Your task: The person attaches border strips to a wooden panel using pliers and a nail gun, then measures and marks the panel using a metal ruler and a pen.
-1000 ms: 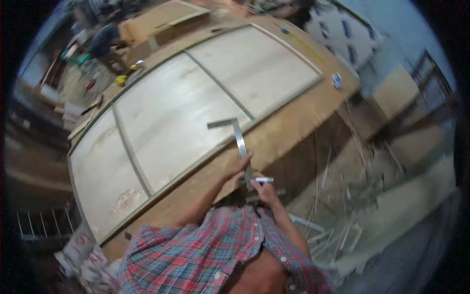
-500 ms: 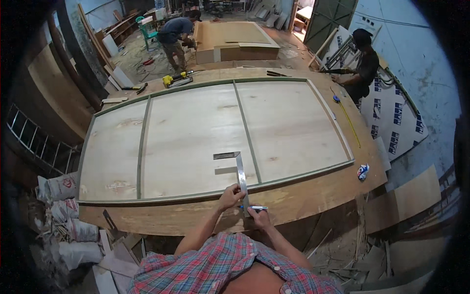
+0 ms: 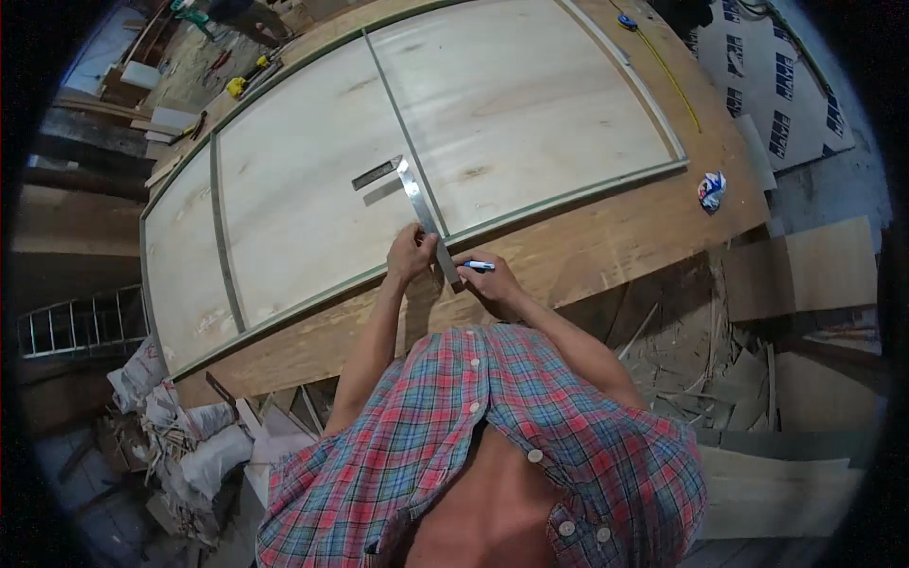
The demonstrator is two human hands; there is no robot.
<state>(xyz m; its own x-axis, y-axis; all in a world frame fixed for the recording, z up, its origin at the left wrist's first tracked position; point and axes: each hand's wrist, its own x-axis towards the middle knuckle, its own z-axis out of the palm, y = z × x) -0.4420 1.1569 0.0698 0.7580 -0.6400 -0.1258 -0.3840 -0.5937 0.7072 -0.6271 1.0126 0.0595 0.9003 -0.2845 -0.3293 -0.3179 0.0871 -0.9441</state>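
My left hand point(image 3: 411, 254) is closed on the metal blade of a try square point(image 3: 417, 196), its thumb and fingers pinching the blade's left edge. The square's short dark stock points left above the pale panel point(image 3: 303, 170), and a shadow lies beneath it. The blade crosses the panel's near green-edged frame, close to the foot of a green divider point(image 3: 398, 104). My right hand point(image 3: 494, 284) is closed around a blue and white pen point(image 3: 477, 266) beside the blade's near end. The pen's tip is hidden by the fingers.
The panel lies on a wooden worktable point(image 3: 606, 241). A tape measure point(image 3: 627, 22) with its yellow blade pulled out and a crumpled blue-white packet point(image 3: 711, 190) are to the right. A yellow power tool point(image 3: 248, 78) sits at the far left. Sacks point(image 3: 218, 459) and wood scraps crowd the floor.
The view has tilted down and turned, so the far workers have mostly left the picture. The square's blade appears closer to the divider. Both hands keep their holds.
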